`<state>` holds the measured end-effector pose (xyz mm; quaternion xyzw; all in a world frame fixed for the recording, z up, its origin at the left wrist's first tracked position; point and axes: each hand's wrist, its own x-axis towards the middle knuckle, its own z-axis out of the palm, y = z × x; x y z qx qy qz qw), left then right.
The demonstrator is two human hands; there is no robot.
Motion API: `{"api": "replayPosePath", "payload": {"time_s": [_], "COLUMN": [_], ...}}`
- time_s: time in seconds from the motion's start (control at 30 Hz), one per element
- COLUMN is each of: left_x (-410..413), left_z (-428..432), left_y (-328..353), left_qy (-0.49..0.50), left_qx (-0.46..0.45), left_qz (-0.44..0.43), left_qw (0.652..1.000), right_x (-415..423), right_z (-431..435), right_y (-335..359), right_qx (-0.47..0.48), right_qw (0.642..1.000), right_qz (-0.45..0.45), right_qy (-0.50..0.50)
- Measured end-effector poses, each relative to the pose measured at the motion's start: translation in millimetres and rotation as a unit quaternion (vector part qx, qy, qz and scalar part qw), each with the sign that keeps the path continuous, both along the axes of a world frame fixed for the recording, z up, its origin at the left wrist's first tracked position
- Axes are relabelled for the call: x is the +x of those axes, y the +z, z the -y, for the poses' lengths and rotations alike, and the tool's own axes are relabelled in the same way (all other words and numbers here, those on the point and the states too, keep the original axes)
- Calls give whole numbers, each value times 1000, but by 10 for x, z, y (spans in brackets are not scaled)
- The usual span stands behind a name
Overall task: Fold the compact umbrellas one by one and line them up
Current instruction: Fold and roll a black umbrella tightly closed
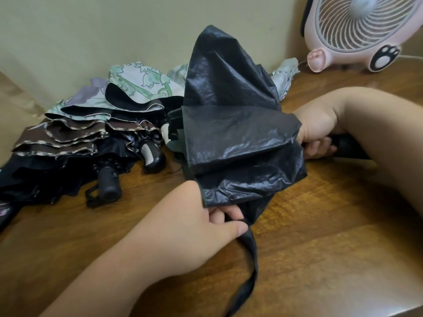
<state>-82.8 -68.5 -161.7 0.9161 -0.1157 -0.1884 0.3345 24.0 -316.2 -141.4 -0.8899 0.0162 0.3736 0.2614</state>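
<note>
Closest to me, a black closing strap (248, 280) hangs from the umbrella I am working on and trails down toward the front edge of the wooden worktop (332, 236). My left grip (206, 221) is curled on the upper end of that strap, thumb and fingertips pinching it right where it meets the lower hem of the fabric. Above it is the black compact umbrella (240, 138), held just over the worktop at mid-frame, its shiny canopy loose and crumpled, one fold sticking up toward the wall. My right grip (317, 136) is clenched round the umbrella's black handle (348, 145), which points off to the right under my forearm. Further left, a heap of unfolded umbrellas lies on the worktop: a black one with a dark handle (109, 183) facing me, a brown one with pale trim (57, 136) whose black-and-grey handle (152, 155) lies beside it, and a white one printed with green flowers (144, 82) on top at the back. A silvery umbrella (285, 73) pokes out behind the black canopy. At the far right a pink table fan (357, 33) stands against the beige wall (114, 30).
</note>
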Motion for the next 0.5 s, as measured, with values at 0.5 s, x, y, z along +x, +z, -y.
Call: {"api": "replayPosePath", "payload": {"time_s": [0.5], "left_x": [11], "left_z": [-75], "left_y": [116], "left_qy": [-29], "left_qx": [-13], "left_qz": [-10], "left_qw": [999], "right_x": [95], "right_z": [57], "right_y": [-17], "right_qx": [-5], "right_qw": [979], "right_qz": [-127], "right_qy": [159]}}
